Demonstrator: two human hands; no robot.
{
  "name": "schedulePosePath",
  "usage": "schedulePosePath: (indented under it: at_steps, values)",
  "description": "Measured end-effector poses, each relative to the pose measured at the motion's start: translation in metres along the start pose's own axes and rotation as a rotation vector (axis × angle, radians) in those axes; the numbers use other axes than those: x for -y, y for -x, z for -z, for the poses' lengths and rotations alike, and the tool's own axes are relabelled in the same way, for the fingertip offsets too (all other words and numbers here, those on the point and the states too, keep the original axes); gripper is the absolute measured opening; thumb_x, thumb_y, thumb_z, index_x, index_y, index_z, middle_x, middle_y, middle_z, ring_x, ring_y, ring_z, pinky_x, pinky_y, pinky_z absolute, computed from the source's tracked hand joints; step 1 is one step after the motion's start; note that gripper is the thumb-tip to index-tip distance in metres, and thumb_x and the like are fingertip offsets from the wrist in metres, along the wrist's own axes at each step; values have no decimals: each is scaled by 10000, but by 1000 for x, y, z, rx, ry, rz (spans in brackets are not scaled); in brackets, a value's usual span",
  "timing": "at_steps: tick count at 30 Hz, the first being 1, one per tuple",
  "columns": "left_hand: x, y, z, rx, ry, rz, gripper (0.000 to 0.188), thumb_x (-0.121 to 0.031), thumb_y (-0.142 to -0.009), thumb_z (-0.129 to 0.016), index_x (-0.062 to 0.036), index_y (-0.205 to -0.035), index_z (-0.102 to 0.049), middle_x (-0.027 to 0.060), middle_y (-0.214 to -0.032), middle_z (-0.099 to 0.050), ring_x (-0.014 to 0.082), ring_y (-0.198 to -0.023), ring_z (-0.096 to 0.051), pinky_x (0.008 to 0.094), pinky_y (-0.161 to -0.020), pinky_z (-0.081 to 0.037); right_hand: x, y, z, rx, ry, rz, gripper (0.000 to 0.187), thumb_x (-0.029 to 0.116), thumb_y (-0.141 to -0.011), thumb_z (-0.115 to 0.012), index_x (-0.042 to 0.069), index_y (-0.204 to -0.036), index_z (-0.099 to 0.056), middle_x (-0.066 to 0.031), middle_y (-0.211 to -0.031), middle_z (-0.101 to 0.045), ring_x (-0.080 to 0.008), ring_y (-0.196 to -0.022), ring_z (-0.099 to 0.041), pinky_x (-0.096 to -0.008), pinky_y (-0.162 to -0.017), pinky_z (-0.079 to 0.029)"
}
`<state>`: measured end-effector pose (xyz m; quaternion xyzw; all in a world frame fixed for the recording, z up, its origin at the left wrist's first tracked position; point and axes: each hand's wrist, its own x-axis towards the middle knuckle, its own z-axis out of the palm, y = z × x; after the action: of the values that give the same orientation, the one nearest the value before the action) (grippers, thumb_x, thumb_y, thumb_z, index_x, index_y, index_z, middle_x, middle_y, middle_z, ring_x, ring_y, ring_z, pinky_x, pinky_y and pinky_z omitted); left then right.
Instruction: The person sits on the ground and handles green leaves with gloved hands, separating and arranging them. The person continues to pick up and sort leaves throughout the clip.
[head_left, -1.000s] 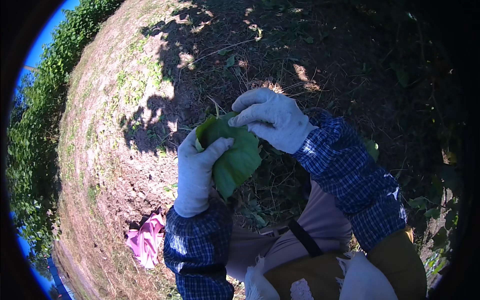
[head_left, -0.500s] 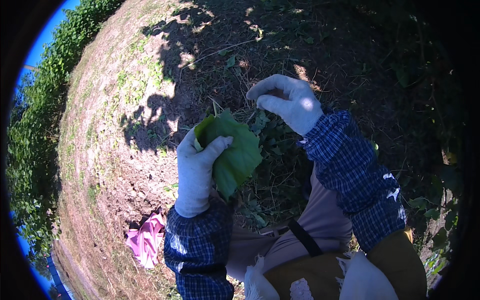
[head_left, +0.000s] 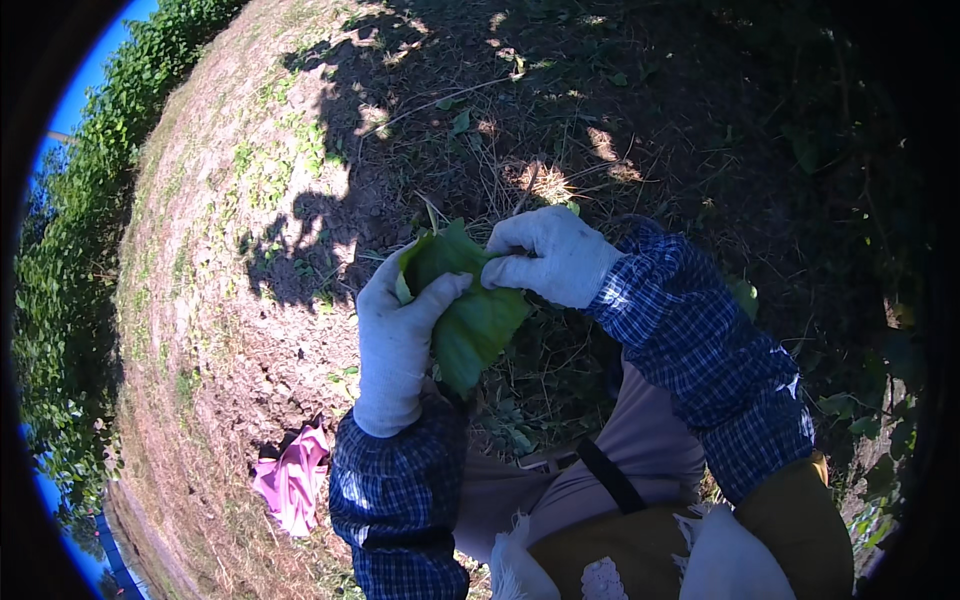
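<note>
In my gloved left hand (head_left: 392,338) is a broad green leaf (head_left: 472,338), pinched with the thumb across its face and the fingers behind. Whether several leaves are stacked there I cannot tell. Its edge curls up beside the left fingers, and a pale stalk sticks out at the top. My gloved right hand (head_left: 556,258) meets the leaf's right edge, thumb and forefinger closed together on it. The right fingertips partly cover that edge.
A pink cloth (head_left: 294,480) lies on the sunlit soil at lower left. Dry grass and cut stems (head_left: 560,350) cover the shaded ground below my hands. A row of leafy vines (head_left: 70,300) runs along the left, with more foliage (head_left: 870,420) at the right.
My right hand has come down and left from above, closing its thumb and forefinger on the leaf's edge. My left hand still holds the leaf in nearly the same place.
</note>
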<state>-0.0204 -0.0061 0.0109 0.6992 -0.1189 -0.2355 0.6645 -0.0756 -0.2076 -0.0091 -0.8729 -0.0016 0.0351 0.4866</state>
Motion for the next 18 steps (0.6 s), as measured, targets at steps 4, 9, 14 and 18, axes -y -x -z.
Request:
schedulePosePath:
  at_steps: [4, 9, 14, 18]
  values:
    - [3, -1, 1, 25, 43, 36, 420, 9, -863, -710, 61, -1268, -614, 110, -1078, -714, 151, -947, -681, 283, -861, -561, -2, 1, 1, -86, 42, 79, 270, 299, -891, -745, 50, -990, -717, -120, -864, -712, -253, -828, -700, -378, -769, -560]
    - [0, 1, -3, 37, 89, 30, 408, 27, -862, -704, 59, -1260, -620, 110, -1069, -719, 156, -938, -686, 293, -859, -566, -16, -5, -7, -229, 174, 290, 162, 181, -861, -765, 39, -918, -715, -102, -840, -702, -231, -790, -696, -370, -707, -558]
    - [1, 4, 1, -11, 118, 1, 379, 38, -862, -699, 53, -1235, -633, 106, -1064, -722, 159, -931, -690, 297, -859, -567, -15, -6, 20, -409, 63, -50, 138, 156, -965, -671, 23, -989, -700, -90, -942, -739, -185, -906, -720, -339, -833, -592]
    - [3, 2, 3, -73, 104, -20, 376, 40, -859, -700, 54, -1229, -634, 101, -1052, -721, 157, -915, -686, 288, -854, -562, -15, -4, 25, -319, -95, -115, 200, 212, -969, -677, 29, -1027, -731, -99, -989, -747, -190, -952, -710, -343, -877, -575]
